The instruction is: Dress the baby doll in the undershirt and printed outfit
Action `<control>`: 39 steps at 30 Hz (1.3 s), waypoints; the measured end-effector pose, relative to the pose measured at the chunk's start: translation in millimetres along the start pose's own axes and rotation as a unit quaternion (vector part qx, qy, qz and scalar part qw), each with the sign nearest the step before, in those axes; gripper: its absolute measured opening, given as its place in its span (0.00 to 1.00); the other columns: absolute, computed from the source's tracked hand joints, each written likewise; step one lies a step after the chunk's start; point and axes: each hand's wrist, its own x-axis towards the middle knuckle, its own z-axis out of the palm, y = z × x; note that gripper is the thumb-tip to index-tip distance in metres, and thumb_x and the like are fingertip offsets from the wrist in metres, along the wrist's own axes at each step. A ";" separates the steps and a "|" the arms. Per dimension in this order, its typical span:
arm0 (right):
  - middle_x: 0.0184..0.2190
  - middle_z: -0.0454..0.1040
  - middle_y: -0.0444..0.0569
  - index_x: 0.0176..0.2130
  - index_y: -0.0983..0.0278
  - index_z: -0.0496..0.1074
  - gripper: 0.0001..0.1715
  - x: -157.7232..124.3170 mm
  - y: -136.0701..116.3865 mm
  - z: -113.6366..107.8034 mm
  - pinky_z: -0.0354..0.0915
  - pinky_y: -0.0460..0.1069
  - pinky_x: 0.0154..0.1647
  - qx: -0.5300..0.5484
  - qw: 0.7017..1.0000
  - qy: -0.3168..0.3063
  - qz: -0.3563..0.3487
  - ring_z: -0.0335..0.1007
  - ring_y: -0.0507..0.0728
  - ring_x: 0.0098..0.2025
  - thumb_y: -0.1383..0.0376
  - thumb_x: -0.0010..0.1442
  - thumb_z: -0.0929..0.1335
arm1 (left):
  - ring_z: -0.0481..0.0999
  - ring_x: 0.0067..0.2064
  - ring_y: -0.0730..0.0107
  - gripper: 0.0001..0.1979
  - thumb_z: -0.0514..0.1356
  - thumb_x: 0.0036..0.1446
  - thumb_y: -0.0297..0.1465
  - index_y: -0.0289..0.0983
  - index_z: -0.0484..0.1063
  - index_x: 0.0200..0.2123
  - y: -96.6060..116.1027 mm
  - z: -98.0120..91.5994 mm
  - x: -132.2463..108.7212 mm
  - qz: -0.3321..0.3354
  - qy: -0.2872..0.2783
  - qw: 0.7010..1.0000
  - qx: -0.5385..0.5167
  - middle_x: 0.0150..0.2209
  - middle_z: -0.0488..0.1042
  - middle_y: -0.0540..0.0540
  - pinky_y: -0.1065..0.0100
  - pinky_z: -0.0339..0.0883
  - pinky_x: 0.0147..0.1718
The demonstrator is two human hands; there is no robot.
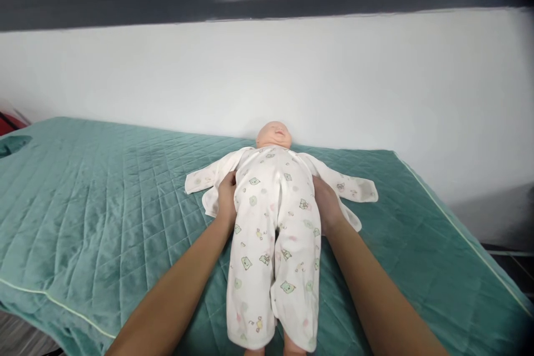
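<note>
The doll (273,134) lies face up on the green quilted bed (104,194), its head toward the white wall (334,78). The left hand (227,197) and the right hand (327,203) each clasp its sides over the printed romper (273,222).

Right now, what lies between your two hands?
The torso of the doll, clothed in a white printed romper; the left hand and right hand touch its sides, seen in the head view.
</note>
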 end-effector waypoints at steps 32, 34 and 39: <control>0.64 0.69 0.46 0.57 0.56 0.72 0.30 -39.0 15.3 4.0 0.53 0.58 0.72 0.093 0.993 0.058 0.051 0.60 0.59 0.68 0.48 0.59 0.71 | 0.74 0.59 0.51 0.18 0.58 0.61 0.31 0.38 0.78 0.52 -4.1 -8.3 3.2 0.081 -0.086 0.989 0.084 0.55 0.78 0.44 0.55 0.61 0.63; 0.65 0.67 0.48 0.61 0.56 0.68 0.34 -69.5 11.3 2.8 0.53 0.60 0.72 0.060 0.995 0.076 0.036 0.60 0.61 0.68 0.48 0.59 0.71 | 0.74 0.57 0.49 0.19 0.58 0.62 0.31 0.37 0.76 0.54 -3.1 -8.1 0.9 0.063 -0.085 0.990 0.097 0.55 0.78 0.42 0.54 0.62 0.61; 0.71 0.56 0.48 0.63 0.54 0.65 0.31 -168.5 -9.1 7.0 0.51 0.63 0.72 -0.154 0.983 -0.032 -0.093 0.49 0.62 0.73 0.57 0.63 0.69 | 0.73 0.58 0.50 0.19 0.55 0.62 0.32 0.36 0.76 0.54 -8.2 -7.6 3.4 0.070 -0.090 0.991 0.077 0.56 0.77 0.40 0.55 0.59 0.63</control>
